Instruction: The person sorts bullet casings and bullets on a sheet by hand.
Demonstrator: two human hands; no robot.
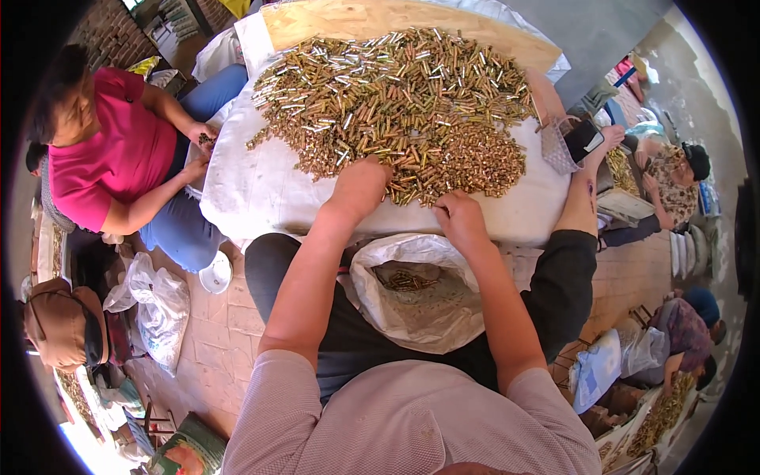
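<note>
A wide heap of brass-coloured metal tubes covers much of the white-covered table. At its near right lie smaller, stubby metal pieces of the same colour. My left hand reaches into the heap's near edge with curled fingers, their tips partly hidden; what they hold cannot be made out. To its right, my right hand is closed in a pinch beside the nearest pieces, and anything in it is too small to name. Between my knees, an open white woven sack has several metal tubes inside.
A wooden board borders the table's far side. On the left sits a person in a pink shirt, hands near the table edge. A phone lies at the right. White plastic bags rest on the brick floor. Other people work at the far right.
</note>
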